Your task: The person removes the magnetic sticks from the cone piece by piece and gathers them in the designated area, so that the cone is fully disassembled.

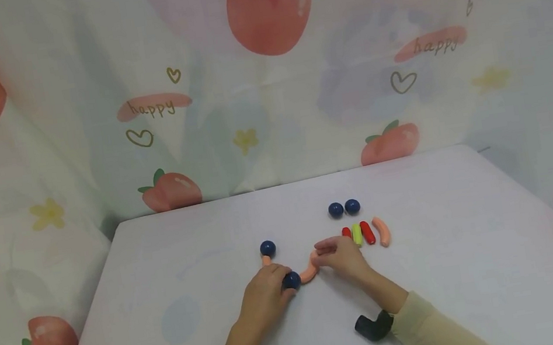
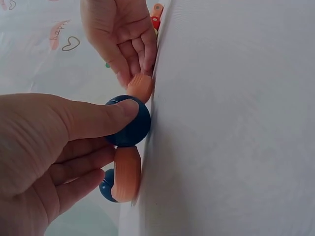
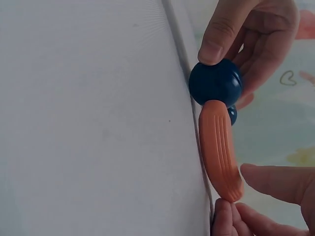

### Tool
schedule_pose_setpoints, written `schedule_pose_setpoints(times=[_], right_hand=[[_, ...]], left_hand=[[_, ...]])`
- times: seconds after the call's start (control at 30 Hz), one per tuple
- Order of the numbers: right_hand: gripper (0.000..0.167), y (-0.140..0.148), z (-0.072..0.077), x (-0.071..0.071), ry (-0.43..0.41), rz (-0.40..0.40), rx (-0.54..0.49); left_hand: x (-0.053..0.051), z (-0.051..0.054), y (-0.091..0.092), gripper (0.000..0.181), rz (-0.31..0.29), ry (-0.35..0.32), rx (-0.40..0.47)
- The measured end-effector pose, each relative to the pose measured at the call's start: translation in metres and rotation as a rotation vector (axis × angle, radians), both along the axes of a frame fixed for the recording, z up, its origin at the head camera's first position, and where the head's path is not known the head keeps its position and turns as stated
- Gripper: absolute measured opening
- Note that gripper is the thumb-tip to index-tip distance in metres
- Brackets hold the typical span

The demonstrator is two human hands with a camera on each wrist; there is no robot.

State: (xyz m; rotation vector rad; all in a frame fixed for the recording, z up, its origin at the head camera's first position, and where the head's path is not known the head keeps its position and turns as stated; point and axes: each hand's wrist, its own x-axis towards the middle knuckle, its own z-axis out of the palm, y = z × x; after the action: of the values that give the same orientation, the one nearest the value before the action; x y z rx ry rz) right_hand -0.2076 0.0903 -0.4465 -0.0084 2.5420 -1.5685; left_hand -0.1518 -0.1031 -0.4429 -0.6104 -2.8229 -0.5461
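Observation:
My left hand [image 1: 265, 299] pinches a glossy blue ball [image 1: 291, 280] between thumb and fingers, low on the white table. From that ball a curved, ribbed orange rod [image 3: 219, 147] runs to the right. My right hand [image 1: 344, 258] has its thumb and fingertips about the rod's far end. On the ball's other side a second orange rod [image 2: 127, 172] joins it, mostly covered by the left hand in the head view. Another blue ball [image 1: 268, 248] sits at that rod's outer end.
Behind my right hand lie red rods [image 1: 367, 233], a yellow-green rod [image 1: 356, 235] and a curved orange rod [image 1: 383, 232]. Two loose blue balls [image 1: 343, 208] are farther back. Black elbow-shaped pieces [image 1: 374, 327] sit at both wrists. A fruit-print curtain [image 1: 288, 106] hangs behind the table [image 1: 477, 238].

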Motion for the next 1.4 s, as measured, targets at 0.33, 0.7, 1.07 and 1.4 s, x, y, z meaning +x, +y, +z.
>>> schedule_pose_setpoints(times=[0.33,0.7,1.07,1.4], right_hand=[[0.033,-0.011,0.000,-0.003,-0.159,-0.023,-0.106],[0.030,-0.017,-0.005,-0.001,-0.145,0.013,-0.203],[0.031,-0.002,-0.001,-0.002,-0.181,0.014,-0.197],[0.038,0.028,0.008,0.000,-0.101,0.016,-0.073]], left_hand=[[0.000,-0.004,0.000,0.033,0.010,0.025,0.040],[0.001,-0.004,0.001,0.033,0.041,0.019,0.043],[0.000,-0.007,0.003,0.032,0.078,-0.033,0.021],[0.000,-0.005,0.002,0.032,0.077,-0.009,0.024]])
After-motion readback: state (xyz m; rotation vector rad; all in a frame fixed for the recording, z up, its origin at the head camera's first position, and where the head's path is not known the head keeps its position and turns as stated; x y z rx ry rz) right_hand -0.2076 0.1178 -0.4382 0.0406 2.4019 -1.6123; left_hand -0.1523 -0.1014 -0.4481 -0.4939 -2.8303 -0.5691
